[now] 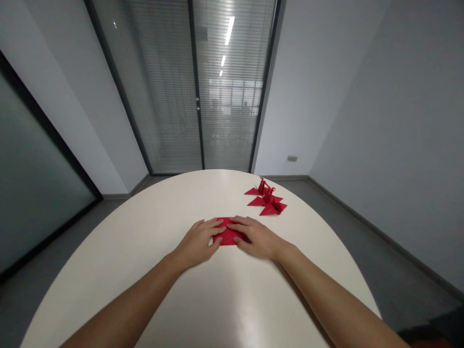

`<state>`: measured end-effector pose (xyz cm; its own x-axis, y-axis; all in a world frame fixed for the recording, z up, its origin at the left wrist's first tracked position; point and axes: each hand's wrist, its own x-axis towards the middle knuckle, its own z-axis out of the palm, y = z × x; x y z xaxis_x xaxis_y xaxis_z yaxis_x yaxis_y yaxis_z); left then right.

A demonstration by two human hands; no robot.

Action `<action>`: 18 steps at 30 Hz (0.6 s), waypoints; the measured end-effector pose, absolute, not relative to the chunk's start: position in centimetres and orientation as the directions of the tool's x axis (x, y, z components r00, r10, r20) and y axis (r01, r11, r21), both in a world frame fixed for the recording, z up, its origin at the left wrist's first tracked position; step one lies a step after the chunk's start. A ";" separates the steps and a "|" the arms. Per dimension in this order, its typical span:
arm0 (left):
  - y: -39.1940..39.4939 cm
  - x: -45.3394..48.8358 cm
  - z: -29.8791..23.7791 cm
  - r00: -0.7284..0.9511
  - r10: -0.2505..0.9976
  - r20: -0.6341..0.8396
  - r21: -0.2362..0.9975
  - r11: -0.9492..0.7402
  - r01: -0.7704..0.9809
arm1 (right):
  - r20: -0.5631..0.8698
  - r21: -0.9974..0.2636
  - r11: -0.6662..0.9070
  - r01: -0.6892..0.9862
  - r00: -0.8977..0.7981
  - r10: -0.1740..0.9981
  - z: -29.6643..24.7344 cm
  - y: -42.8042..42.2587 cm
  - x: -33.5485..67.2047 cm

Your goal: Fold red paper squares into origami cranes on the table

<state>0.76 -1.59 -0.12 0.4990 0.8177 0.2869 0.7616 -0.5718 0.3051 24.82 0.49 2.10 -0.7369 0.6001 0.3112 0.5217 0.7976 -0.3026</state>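
A folded sheet of red paper (227,236) lies flat on the white round table (152,232), a little beyond its middle. My left hand (198,241) rests on the paper's left end, fingers stretched out flat and pointing right. My right hand (253,237) lies on the right end, fingers flat and pointing left. The fingertips of both hands nearly meet over the paper, which they press down and partly cover.
Three finished red paper cranes (268,199) sit close together at the far right of the table. Behind the table's far edge stand glass doors with blinds (197,96). Grey floor runs on both sides.
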 end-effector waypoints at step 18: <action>-0.8 0.4 0.1 0.428 0.839 0.335 0.238 -0.515 0.823 | 0.185 -0.296 0.739 0.605 -0.723 0.666 2.0 0.7 24.9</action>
